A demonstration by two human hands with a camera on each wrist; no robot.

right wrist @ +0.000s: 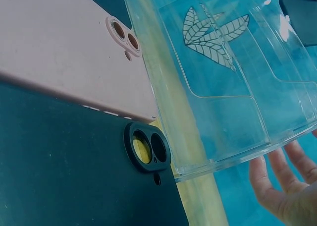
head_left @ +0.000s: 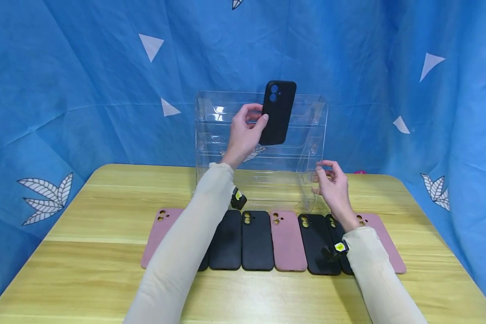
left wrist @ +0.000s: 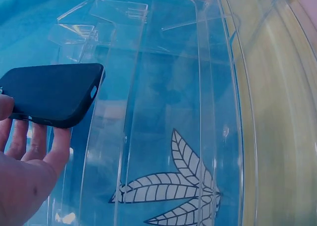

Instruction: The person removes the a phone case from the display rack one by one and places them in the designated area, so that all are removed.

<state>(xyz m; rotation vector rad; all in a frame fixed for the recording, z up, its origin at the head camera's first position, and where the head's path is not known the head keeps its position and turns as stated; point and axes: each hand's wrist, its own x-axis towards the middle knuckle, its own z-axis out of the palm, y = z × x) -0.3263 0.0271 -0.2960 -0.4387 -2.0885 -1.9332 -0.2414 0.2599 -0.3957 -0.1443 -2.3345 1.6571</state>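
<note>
My left hand (head_left: 245,132) grips a black phone case (head_left: 281,110) by its side edge, thumb on the camera-hole face and fingers behind. It is raised before the upper tiers of a clear plastic tiered rack (head_left: 210,99), case tilted slightly. In the left wrist view, the same case (left wrist: 54,94) lies across the fingers, beside the rack's shelf edges. Low at the rack's right side, my right hand (head_left: 335,186) touches the side wall with loosely bent, spread fingers. The right wrist view has its fingertips (right wrist: 258,167) against the outside of that wall.
A row of pink and black phone cases lies in front of the rack, including a pink case (head_left: 289,243) and a black case (head_left: 258,243). My forearms cover parts of others. Behind the wooden table (head_left: 85,270) hangs a blue patterned cloth (head_left: 105,90).
</note>
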